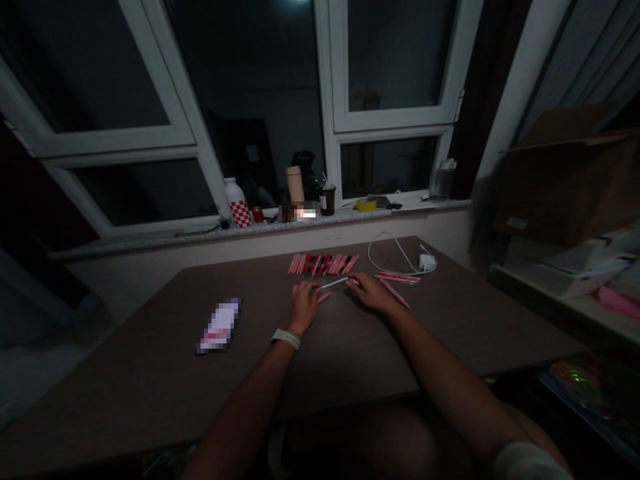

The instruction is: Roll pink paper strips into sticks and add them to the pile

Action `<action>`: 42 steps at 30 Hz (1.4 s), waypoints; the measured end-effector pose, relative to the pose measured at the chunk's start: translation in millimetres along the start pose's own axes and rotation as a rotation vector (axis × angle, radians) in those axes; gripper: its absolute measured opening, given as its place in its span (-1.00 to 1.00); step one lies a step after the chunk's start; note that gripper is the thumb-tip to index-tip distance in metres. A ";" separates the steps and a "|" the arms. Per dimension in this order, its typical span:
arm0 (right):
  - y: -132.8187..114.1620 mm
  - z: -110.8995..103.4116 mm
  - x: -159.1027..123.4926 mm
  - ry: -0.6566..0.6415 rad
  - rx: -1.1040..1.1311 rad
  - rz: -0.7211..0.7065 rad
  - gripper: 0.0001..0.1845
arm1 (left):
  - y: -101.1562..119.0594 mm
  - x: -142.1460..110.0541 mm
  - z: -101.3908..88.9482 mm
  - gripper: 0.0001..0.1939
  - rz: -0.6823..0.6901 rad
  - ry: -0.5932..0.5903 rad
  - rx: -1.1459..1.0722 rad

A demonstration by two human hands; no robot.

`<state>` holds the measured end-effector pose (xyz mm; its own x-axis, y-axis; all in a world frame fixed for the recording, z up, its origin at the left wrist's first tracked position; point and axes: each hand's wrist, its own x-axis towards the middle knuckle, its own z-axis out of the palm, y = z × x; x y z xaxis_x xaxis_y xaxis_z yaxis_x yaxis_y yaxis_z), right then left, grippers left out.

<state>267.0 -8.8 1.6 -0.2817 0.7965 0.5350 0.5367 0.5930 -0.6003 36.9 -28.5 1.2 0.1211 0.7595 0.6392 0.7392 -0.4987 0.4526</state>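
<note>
Pinched at its left end by curled left hand (pixel 304 305) and at its right end by fingertips of right hand (pixel 373 292): one thin stick (pixel 334 283), close over table (pixel 465 313). Just beyond, row of pink sticks (pixel 323 265); further right, loose sticks (pixel 397 278).

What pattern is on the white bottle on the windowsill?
Red and white checks, low on the bottle; head view.

The worktop (pixel 150 353) looks smooth and matt, the pink sticks (pixel 323 265) glossy plastic, the charger cable (pixel 385 257) smooth white plastic, and the box (pixel 565 180) plain brown cardboard.
</note>
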 end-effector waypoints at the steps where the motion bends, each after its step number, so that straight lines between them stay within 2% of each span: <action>1: -0.8 -1.1 -0.3 -0.015 -0.029 -0.010 -0.68 | 0.7 -0.1 -0.3 -0.81 0.005 0.000 -0.006; 7: -8.6 -5.8 -1.8 -0.083 -0.110 -0.046 -0.68 | 2.3 -1.1 0.6 -0.81 0.027 -0.025 0.009; 12: -5.9 -4.9 -2.0 -0.113 -0.161 -0.046 -0.67 | 3.5 -1.1 -0.9 -0.79 0.061 -0.047 0.059; 20: -9.4 4.9 -3.8 -0.219 -0.303 -0.025 -0.65 | 14.3 -2.8 -3.1 -0.79 0.167 -0.134 0.069; 26: -23.0 12.5 -7.2 -0.258 -0.195 -0.119 -0.65 | 13.3 -2.1 -2.5 -0.79 0.163 -0.149 -0.009; 37: -24.3 15.5 -8.7 -0.286 -0.032 -0.091 -0.65 | 13.2 -1.0 -0.4 -0.79 0.130 -0.120 -0.082; 42: -21.4 19.6 -7.3 -0.266 0.004 -0.082 -0.66 | 14.8 -1.9 4.0 -0.76 0.105 -0.117 -0.195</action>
<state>241.9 -25.0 -1.1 -0.5235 0.7483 0.4075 0.5005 0.6571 -0.5637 50.3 -35.6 4.2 0.2748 0.7371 0.6174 0.5782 -0.6397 0.5064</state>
